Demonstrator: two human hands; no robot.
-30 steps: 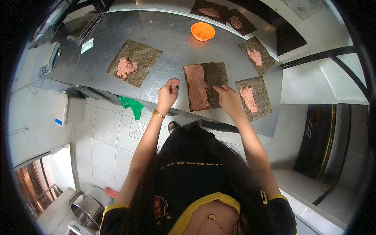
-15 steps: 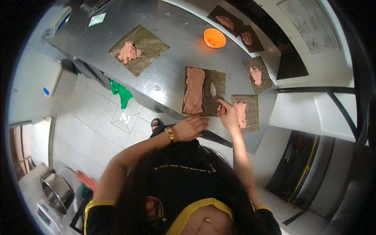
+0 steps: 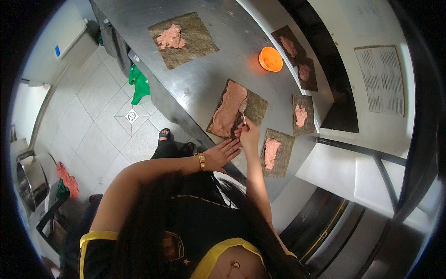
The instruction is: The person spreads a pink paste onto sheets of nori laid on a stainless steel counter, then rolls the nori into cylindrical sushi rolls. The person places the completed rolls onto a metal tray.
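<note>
My right hand [image 3: 249, 133] grips a spoon [image 3: 243, 108], its bowl at the right edge of a spread band of pink paste [image 3: 228, 109]. That paste covers the left part of a dark seaweed sheet [image 3: 257, 111] on the metal table, and the sheet's right part shows bare. Fingers stretched out, my left hand [image 3: 221, 156] lies by the sheet's near edge and holds nothing. Close by on the right is another seaweed sheet [image 3: 283, 162] with a strip of pink paste [image 3: 272, 154] on it.
More seaweed sheets with paste lumps lie about: one at the far left [image 3: 197, 44], one at the right [image 3: 304, 103], and an overlapping pair [image 3: 306, 84] at the back. An orange bowl [image 3: 270, 59] stands on the metal table [image 3: 186, 86]. Green cloth [image 3: 139, 84] hangs below the table edge.
My view has turned, shifting the whole scene. The spoon has gone from the bare right part of the sheet to the edge of the paste band.
</note>
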